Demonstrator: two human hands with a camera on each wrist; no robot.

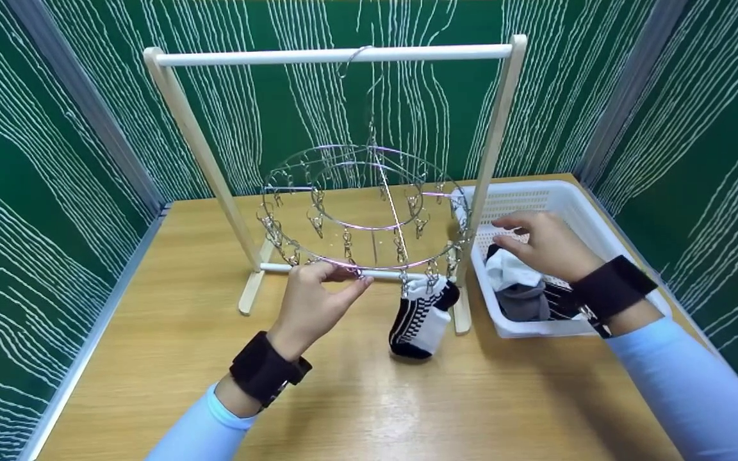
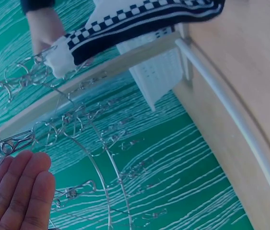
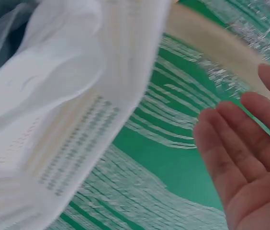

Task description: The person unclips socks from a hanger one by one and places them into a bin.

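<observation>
Left hand (image 1: 310,306) pinches a clip (image 1: 357,271); right hand (image 1: 545,246), fingers relaxed, hovers over basket (image 1: 606,224) socks (image 1: 515,282). Risk: pulled ring sways, shedding the hung sock (image 1: 421,316).

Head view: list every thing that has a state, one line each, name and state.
Left hand: pinches a metal clip on the ring's front edge.
Right hand: open, over the basket's socks.
Clip ring: hangs by its hook from the rack's top bar.
Checkered sock: clipped, hanging toe-down.
White basket: on the table, holding socks.
Wooden rack: upright on the table.
</observation>
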